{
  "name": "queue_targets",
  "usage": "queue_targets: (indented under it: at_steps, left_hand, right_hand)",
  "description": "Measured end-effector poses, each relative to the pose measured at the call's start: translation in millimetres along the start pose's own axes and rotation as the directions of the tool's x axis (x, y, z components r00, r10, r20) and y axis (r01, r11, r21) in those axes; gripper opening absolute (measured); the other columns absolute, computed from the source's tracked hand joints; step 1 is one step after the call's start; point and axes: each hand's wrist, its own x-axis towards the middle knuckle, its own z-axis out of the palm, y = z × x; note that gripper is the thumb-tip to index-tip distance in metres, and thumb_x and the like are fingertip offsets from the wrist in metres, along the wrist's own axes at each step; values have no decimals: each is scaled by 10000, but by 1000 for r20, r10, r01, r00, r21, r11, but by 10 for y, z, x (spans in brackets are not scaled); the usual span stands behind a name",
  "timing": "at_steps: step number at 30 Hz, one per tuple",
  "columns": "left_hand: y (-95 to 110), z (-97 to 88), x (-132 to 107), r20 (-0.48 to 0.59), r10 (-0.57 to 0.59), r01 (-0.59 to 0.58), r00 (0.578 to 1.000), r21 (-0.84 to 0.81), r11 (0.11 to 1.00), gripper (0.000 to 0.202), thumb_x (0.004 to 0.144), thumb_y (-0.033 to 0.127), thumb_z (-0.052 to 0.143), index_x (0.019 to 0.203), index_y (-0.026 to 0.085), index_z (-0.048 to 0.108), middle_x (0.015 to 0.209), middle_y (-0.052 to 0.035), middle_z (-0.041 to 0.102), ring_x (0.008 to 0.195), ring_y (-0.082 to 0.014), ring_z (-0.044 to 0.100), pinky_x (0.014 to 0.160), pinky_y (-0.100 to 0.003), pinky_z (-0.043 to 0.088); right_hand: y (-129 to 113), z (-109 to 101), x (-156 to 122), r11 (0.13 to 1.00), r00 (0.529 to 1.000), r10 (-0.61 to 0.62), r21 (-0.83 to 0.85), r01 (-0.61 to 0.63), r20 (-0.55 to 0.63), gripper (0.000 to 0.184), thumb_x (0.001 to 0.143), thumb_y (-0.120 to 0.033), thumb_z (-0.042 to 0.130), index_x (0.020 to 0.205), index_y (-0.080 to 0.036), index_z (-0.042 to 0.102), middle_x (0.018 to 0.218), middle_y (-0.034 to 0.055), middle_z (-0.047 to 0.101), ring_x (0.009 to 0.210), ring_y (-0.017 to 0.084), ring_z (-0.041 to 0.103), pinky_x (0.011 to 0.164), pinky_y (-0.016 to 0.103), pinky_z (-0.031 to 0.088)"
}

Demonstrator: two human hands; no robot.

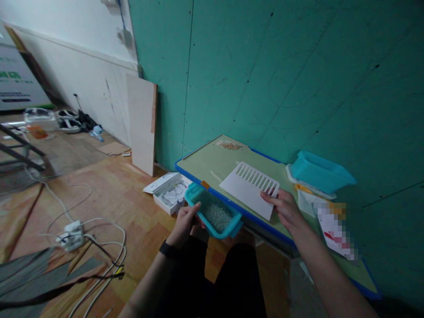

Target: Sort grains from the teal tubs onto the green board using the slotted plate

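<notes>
My left hand [184,223] grips the near rim of a small teal tray [202,193] filled with pale greenish grains, held against the blue front edge of a green table [205,159]. My right hand [285,207] holds the corner of a white slotted board [247,187] that lies flat on the table beside the tray. A small heap of tan grains [229,145] sits at the table's far end.
A second teal tub [319,172] stands on a white lid at the right by the green wall. Printed papers [334,232] lie by my right arm. An open white box [167,191], cables and a power strip [71,234] are on the wooden floor.
</notes>
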Motion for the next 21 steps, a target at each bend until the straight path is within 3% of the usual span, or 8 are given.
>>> queue_targets:
  at_steps: [6,9,13,21]
  left_hand:
    - [-30,-37,21,5,-17,17,1000,-10,1000,565,766,597,722,423,155,645,428,-80,653,359,-154,600,379,-231,460]
    - [-40,-30,33,-4,-8,8,1000,-16,1000,565,754,602,731,420,156,641,427,-79,654,352,-150,597,372,-225,455]
    - [-37,-16,32,-17,-11,11,1000,3,1000,559,748,606,734,430,156,640,430,-81,656,355,-154,602,372,-225,451]
    - [-25,-22,8,-22,-10,10,1000,16,1000,567,781,597,716,433,156,645,426,-66,642,366,-147,598,392,-228,461]
  right_hand:
    - [72,-436,-44,998,982,-52,-52,43,-182,495,473,-443,943,832,-166,744,816,66,770,703,235,690,616,315,516]
    - [141,-501,-75,997,981,-31,-70,18,-193,502,476,-450,940,838,-166,740,819,70,771,697,243,694,617,329,529]
    - [153,-355,-71,998,992,25,-60,-33,-125,508,498,-473,926,856,-166,738,783,64,764,629,231,676,595,342,531]
    - [108,90,196,999,999,-36,-34,35,-17,490,455,-459,940,780,-159,731,742,55,753,649,225,675,616,321,516]
